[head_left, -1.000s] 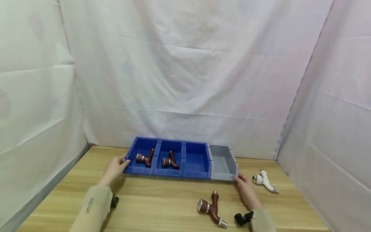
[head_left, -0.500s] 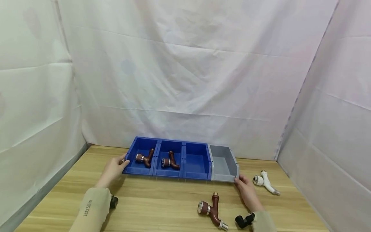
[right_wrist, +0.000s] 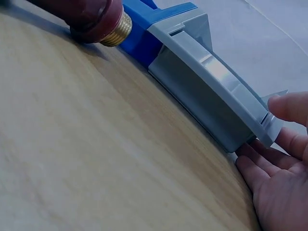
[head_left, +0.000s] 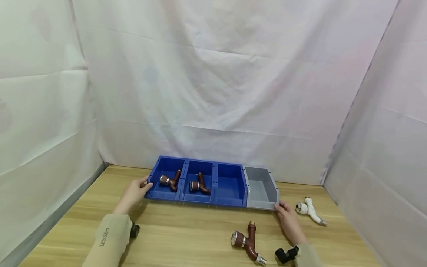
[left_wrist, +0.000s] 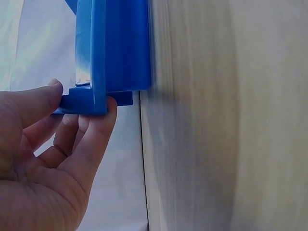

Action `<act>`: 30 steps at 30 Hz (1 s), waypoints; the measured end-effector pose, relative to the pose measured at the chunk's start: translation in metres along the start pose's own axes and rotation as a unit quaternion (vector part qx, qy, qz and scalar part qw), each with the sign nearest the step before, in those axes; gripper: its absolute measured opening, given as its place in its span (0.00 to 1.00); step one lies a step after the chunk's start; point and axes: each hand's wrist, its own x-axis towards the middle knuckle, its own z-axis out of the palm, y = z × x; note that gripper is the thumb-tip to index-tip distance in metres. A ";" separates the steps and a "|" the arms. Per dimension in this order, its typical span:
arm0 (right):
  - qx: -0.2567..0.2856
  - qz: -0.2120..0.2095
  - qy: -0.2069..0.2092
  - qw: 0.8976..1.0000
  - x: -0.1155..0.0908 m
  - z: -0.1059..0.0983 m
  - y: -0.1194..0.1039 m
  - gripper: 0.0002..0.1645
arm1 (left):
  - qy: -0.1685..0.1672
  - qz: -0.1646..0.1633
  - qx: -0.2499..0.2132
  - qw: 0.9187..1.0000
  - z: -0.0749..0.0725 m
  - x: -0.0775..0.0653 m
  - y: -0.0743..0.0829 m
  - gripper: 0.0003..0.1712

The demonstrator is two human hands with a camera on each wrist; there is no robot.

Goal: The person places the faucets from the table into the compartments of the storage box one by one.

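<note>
Bin row (head_left: 215, 185) spans the gap between the 2 hands and consists of 3 blue bins (head_left: 230, 185) plus 1 grey bin (head_left: 261, 189) at the right-hand end. On my remote feed, I read the left hand (head_left: 135, 191) as pinching the near outer corner of the leftmost blue bin (head_left: 165, 195), thumb on the rim and fingers bent beneath. I read the right hand (head_left: 289, 221) as gripping the near outer corner of the grey bin, thumb above, fingertips under it. I cannot tell whether the row bears fully on the wooden table (head_left: 183, 237).

Inboard of the left hand, I locate brown tap 1 (head_left: 173, 183) in the leftmost blue bin and brown tap 2 (head_left: 202, 185) in the adjacent blue bin. Brown tap 3 (head_left: 250, 244) lies on the table, left of the right hand and nearer the person. White tap (head_left: 310, 211) lies just right of the right hand. Below each hand, I note 1 black wrist device (head_left: 287, 254) at the sleeve cuff.
</note>
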 end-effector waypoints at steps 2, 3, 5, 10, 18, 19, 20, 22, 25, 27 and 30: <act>-0.002 0.003 -0.013 1.000 0.002 -0.004 -0.003 0.32 | -0.002 -0.001 -0.006 1.000 0.000 0.002 0.002 0.29; -0.007 0.004 -0.021 1.000 0.003 -0.006 -0.005 0.33 | -0.003 -0.002 -0.008 1.000 0.000 0.003 0.003 0.29; -0.012 0.011 -0.033 0.999 0.006 -0.009 -0.008 0.35 | -0.005 -0.004 -0.015 1.000 0.000 0.004 0.003 0.29; -0.002 0.038 -0.041 0.998 0.008 -0.011 -0.016 0.38 | -0.011 -0.003 -0.027 1.000 -0.001 0.006 0.000 0.30; -0.069 0.030 -0.051 0.996 -0.007 -0.015 -0.040 0.40 | -0.014 0.000 -0.035 0.999 0.000 0.001 -0.004 0.30; -0.097 0.026 -0.053 0.994 -0.010 -0.016 -0.045 0.40 | -0.014 -0.001 -0.035 0.999 0.000 0.000 -0.005 0.30; -0.127 0.025 -0.053 0.990 -0.013 -0.017 -0.050 0.41 | -0.015 -0.003 -0.036 0.999 0.001 -0.001 -0.006 0.30; -0.201 0.017 -0.051 0.978 -0.018 -0.018 -0.061 0.42 | -0.021 -0.014 -0.041 0.999 0.002 -0.004 -0.008 0.30; -0.318 -0.007 -0.039 0.947 -0.026 -0.017 -0.076 0.43 | -0.026 -0.022 -0.043 0.998 0.004 -0.006 -0.009 0.30; -0.363 -0.033 -0.033 0.931 -0.030 -0.013 -0.085 0.42 | -0.025 -0.020 -0.048 0.998 0.003 -0.005 -0.008 0.30; -0.390 -0.076 -0.054 0.916 -0.035 -0.002 -0.097 0.38 | -0.018 -0.014 -0.045 0.999 0.002 0.000 -0.007 0.31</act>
